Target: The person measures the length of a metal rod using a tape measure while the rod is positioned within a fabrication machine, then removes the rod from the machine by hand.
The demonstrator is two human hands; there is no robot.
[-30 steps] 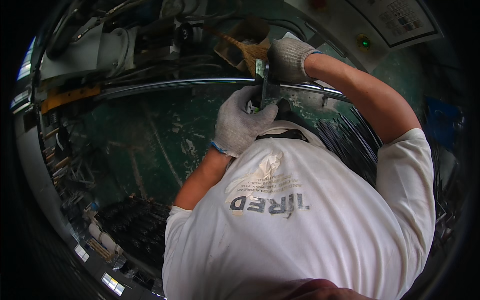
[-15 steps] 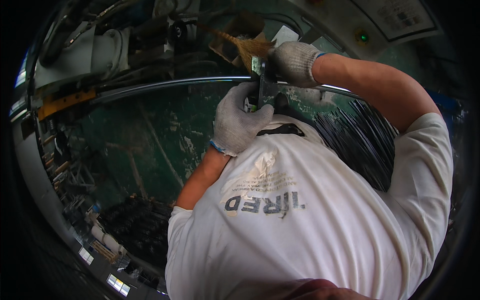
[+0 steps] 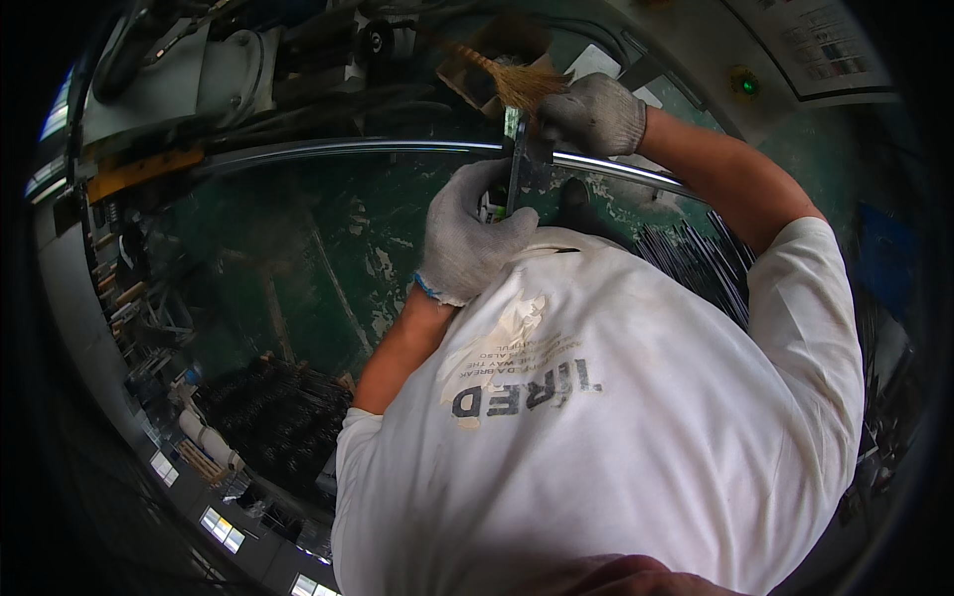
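Note:
My left hand (image 3: pixel 462 238), in a grey knit glove, is closed round the lower part of a dark flat bar (image 3: pixel 515 174) seen nearly edge-on. Between thumb and fingers shows a small green-and-white patch (image 3: pixel 492 212), too small to name. My right hand (image 3: pixel 601 117), gloved alike, has its fingers curled beside the bar's upper end, next to a dark blocky piece (image 3: pixel 540 149). What those fingers grip is hidden. A straw hand broom (image 3: pixel 522 84) lies just beyond, its bristles reaching close to the right glove.
A shiny metal rod (image 3: pixel 397 147) runs crosswise behind my hands. Farther off lie an open cardboard box (image 3: pixel 477 79) and machinery (image 3: pixel 224 74). Bundled dark rods (image 3: pixel 696 253) lie at right, more dark stock (image 3: pixel 273 412) at lower left. A control panel (image 3: pixel 815 45) with a green light stands at upper right.
The view has shifted slightly, so the broom and box appear farther right. My right hand sits a little farther right in the picture; both hands keep nearly the same pose at the bar.

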